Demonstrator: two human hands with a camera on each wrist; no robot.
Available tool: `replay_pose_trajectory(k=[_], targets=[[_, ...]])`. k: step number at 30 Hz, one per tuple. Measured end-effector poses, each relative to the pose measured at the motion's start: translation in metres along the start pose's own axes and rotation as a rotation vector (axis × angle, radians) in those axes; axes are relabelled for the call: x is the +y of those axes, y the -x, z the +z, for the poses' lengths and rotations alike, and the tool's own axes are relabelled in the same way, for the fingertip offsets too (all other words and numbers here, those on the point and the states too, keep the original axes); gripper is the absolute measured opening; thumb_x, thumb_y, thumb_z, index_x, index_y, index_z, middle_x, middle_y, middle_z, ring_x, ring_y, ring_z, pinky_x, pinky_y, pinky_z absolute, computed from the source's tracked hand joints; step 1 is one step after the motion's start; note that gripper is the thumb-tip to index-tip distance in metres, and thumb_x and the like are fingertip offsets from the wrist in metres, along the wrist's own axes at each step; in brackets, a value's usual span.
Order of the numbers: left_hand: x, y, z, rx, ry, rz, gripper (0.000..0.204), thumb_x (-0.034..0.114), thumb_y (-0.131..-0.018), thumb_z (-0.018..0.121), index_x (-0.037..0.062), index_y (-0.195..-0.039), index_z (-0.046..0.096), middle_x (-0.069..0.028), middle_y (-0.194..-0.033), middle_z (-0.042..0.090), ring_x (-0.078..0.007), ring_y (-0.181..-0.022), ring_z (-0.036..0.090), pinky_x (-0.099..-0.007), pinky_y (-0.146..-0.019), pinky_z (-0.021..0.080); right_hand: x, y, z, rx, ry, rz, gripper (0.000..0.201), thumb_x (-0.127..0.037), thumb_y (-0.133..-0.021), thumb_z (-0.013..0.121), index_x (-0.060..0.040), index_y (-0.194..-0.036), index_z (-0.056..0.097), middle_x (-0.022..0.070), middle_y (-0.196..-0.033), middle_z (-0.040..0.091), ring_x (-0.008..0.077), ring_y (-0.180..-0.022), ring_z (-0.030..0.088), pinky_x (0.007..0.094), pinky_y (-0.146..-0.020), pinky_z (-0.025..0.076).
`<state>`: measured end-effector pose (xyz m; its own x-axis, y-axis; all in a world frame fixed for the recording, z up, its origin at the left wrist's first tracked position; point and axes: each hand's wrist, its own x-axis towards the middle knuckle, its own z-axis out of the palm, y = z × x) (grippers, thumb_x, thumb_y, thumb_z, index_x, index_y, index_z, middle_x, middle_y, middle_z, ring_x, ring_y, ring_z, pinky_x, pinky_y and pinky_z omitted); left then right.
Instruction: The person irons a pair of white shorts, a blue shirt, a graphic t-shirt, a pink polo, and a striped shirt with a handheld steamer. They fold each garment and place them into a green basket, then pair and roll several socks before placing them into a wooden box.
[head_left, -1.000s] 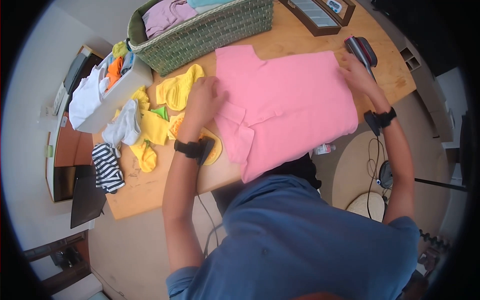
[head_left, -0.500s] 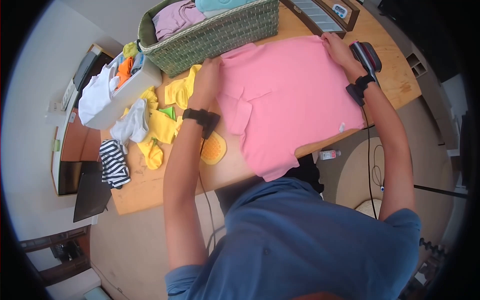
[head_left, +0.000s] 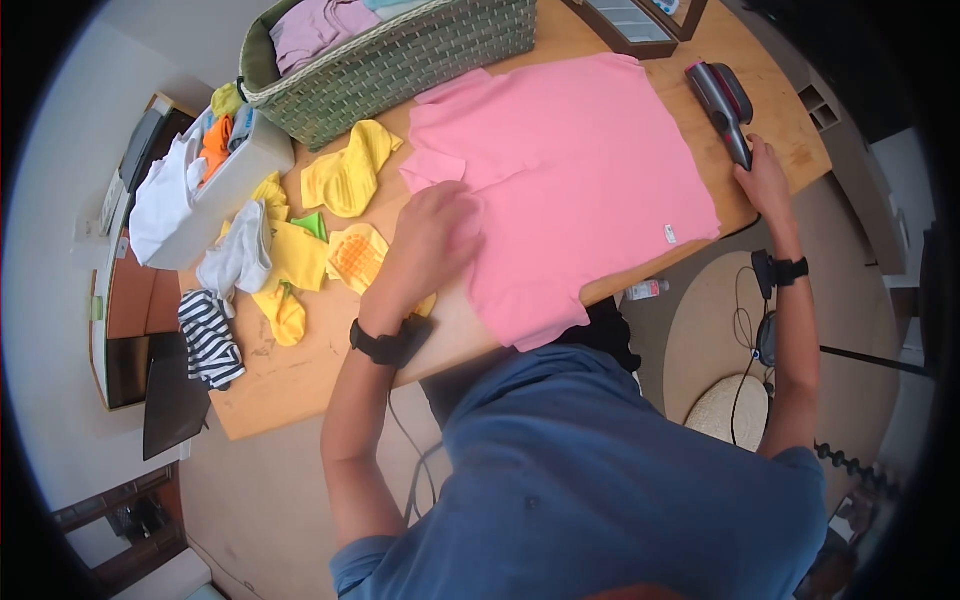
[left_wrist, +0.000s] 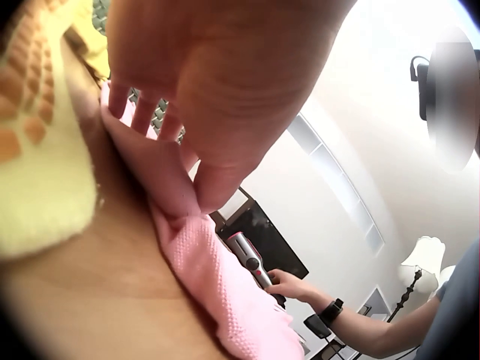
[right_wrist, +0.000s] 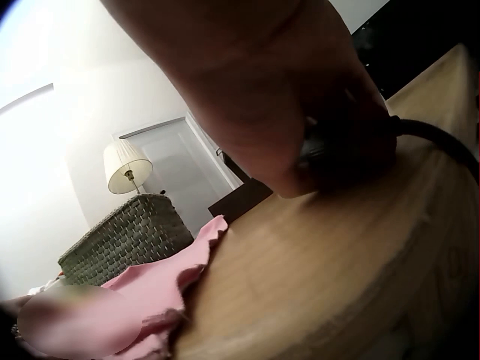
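Note:
A pink polo shirt (head_left: 590, 170) lies spread on the wooden table, a small white tag showing near its front right edge. My left hand (head_left: 432, 242) is at the shirt's left side by the collar, blurred in the head view. Seen from the left wrist, its fingers (left_wrist: 142, 112) reach down to the pink cloth with the thumb beside the fold. To the right of the shirt, my right hand (head_left: 764, 182) grips the handle of a grey handheld garment steamer (head_left: 722, 105) with a dark head. The steamer's cord (right_wrist: 431, 133) runs off the table in the right wrist view.
Behind the shirt stands a green woven basket (head_left: 400, 80) of folded clothes. Left of it is a white bin (head_left: 270, 150) with garments. Yellow socks (head_left: 345, 175), a grey sock (head_left: 238, 250) and a striped cloth (head_left: 210, 340) lie at left. A compartment box (head_left: 630, 25) sits at the back.
The shirt's sides have been spread out flatter, and its near part has opened out. My right hand has left the shirt's far corner for the steamer handle; my left hand has come nearer my body.

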<state>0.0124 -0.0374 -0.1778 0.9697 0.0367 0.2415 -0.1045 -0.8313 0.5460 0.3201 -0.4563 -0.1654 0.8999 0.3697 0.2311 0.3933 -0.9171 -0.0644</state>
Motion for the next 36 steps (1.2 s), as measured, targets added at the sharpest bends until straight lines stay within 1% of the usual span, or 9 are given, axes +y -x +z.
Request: replay_pose_trajectory(k=[3,6,9,12,15,18,22,32,36], targets=[[-0.006,0.003,0.004,-0.003,0.024,0.001,0.041,0.018,-0.078,0.075,0.0025,-0.114,0.063,-0.0157,-0.133,0.055,-0.0351,-0.123,0.052,-0.0411,-0.105,0.043,0.02,-0.017,0.018,-0.227,-0.042,0.079,0.049,-0.019,-0.083,0.059,0.0042,-0.124,0.05,0.0236,-0.103,0.065,0.0428,-0.097,0.063,0.0466,-0.088,0.05],[-0.013,0.004,0.001,-0.004,0.057,0.012,0.043,0.019,-0.076,0.076,0.0036,-0.114,0.063,-0.0156,-0.134,0.054,-0.0351,-0.124,0.052,-0.0414,-0.105,0.042,0.025,-0.02,0.018,-0.076,-0.443,0.043,0.039,-0.019,-0.086,0.057,0.0037,-0.117,0.052,0.015,-0.077,0.062,0.0306,-0.074,0.066,0.0422,-0.069,0.054],[-0.012,0.007,0.001,-0.008,0.046,0.018,0.044,0.019,-0.076,0.077,0.0044,-0.115,0.062,-0.0153,-0.135,0.053,-0.0353,-0.125,0.051,-0.0418,-0.106,0.041,-0.024,0.011,-0.049,-0.466,-1.042,0.246,0.03,-0.018,-0.09,0.054,0.0023,-0.112,0.053,0.0069,-0.071,0.055,0.0142,-0.059,0.057,0.0306,-0.05,0.049],[-0.012,0.004,0.003,-0.027,0.03,0.026,0.045,0.02,-0.076,0.077,0.0047,-0.115,0.062,-0.0154,-0.136,0.052,-0.0354,-0.126,0.05,-0.0422,-0.106,0.041,-0.076,0.06,-0.074,-0.609,-1.562,0.178,0.024,-0.015,-0.093,0.053,0.0012,-0.111,0.054,0.0029,-0.072,0.051,0.0065,-0.053,0.049,0.0206,-0.04,0.04],[-0.013,0.005,0.003,-0.038,0.031,0.02,0.045,0.02,-0.076,0.077,0.0047,-0.116,0.062,-0.0156,-0.137,0.052,-0.0356,-0.126,0.05,-0.0422,-0.107,0.04,-0.128,0.099,-0.079,-0.786,-1.711,0.315,0.027,-0.012,-0.092,0.056,-0.0005,-0.116,0.051,0.004,-0.072,0.052,0.0084,-0.052,0.049,0.0218,-0.039,0.041],[-0.015,0.007,0.005,-0.04,0.034,0.012,0.045,0.021,-0.076,0.076,0.0045,-0.116,0.062,-0.0156,-0.137,0.051,-0.0359,-0.127,0.049,-0.0425,-0.107,0.04,-0.153,0.12,-0.049,-1.002,-1.64,0.196,0.027,-0.009,-0.092,0.057,-0.0004,-0.116,0.05,0.0031,-0.064,0.051,0.0092,-0.047,0.047,0.0229,-0.042,0.04],[-0.015,0.008,0.006,-0.051,0.057,-0.026,0.046,0.022,-0.075,0.074,0.0073,-0.118,0.063,-0.0148,-0.139,0.051,-0.0346,-0.131,0.046,-0.0439,-0.11,0.035,-0.156,0.132,-0.031,-0.918,-1.548,0.124,0.026,-0.006,-0.092,0.057,0.0007,-0.116,0.05,0.0039,-0.069,0.053,0.0086,-0.049,0.048,0.0223,-0.042,0.04],[-0.015,0.01,0.006,-0.019,0.056,0.0,0.045,0.021,-0.075,0.074,0.0069,-0.116,0.063,-0.014,-0.137,0.052,-0.0343,-0.129,0.047,-0.0442,-0.109,0.036,-0.061,0.149,-0.038,-0.205,-1.476,0.532,0.018,-0.01,-0.094,0.055,-0.0016,-0.109,0.048,0.0038,-0.08,0.053,0.0073,-0.054,0.049,0.0218,-0.044,0.042],[-0.015,0.008,0.006,-0.024,0.049,0.025,0.043,0.019,-0.077,0.074,0.0051,-0.116,0.062,-0.0148,-0.138,0.051,-0.0343,-0.128,0.048,-0.0426,-0.108,0.039,-0.072,0.158,-0.055,-0.335,-1.427,0.433,0.02,-0.01,-0.094,0.056,-0.0032,-0.109,0.047,0.0025,-0.079,0.052,0.0068,-0.055,0.049,0.0223,-0.044,0.041]])
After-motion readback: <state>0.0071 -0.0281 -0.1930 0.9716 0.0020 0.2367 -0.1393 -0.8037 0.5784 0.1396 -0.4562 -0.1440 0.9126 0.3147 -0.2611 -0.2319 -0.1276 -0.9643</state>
